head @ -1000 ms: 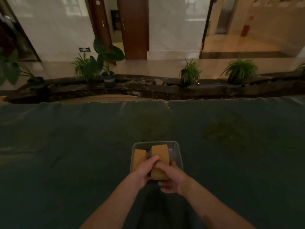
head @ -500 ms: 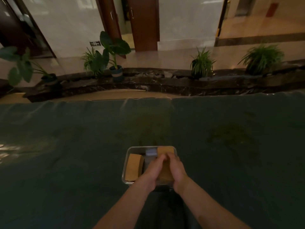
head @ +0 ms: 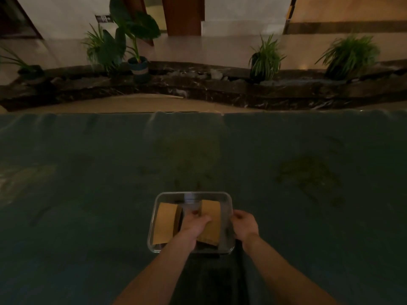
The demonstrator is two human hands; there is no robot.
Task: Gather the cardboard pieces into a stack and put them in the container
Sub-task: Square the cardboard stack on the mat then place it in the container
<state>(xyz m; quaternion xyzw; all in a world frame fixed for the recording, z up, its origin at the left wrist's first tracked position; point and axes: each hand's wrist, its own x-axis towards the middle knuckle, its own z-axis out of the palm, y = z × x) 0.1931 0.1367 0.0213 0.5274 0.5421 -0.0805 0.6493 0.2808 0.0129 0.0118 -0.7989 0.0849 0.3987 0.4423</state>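
Observation:
A clear rectangular container (head: 191,194) sits on the dark green cloth near me. Inside it, one stack of tan cardboard pieces (head: 165,223) lies on the left. A second stack of cardboard pieces (head: 212,213) lies on the right side of the container. My left hand (head: 195,226) rests inside the container, its fingers curled over the left edge of the right stack. Just outside, my right hand (head: 245,226) touches the container's right rim with fingers curled.
The green cloth (head: 88,183) covers the whole table. Beyond its far edge runs a dark stone planter ledge (head: 198,84) with several potted plants (head: 266,58). A tiled floor and wooden doors lie further back.
Both hands held the right stack together before. Now my right hand has let go and moved out to the container's right rim, while the left hand stays on the stack, lying flat in the container.

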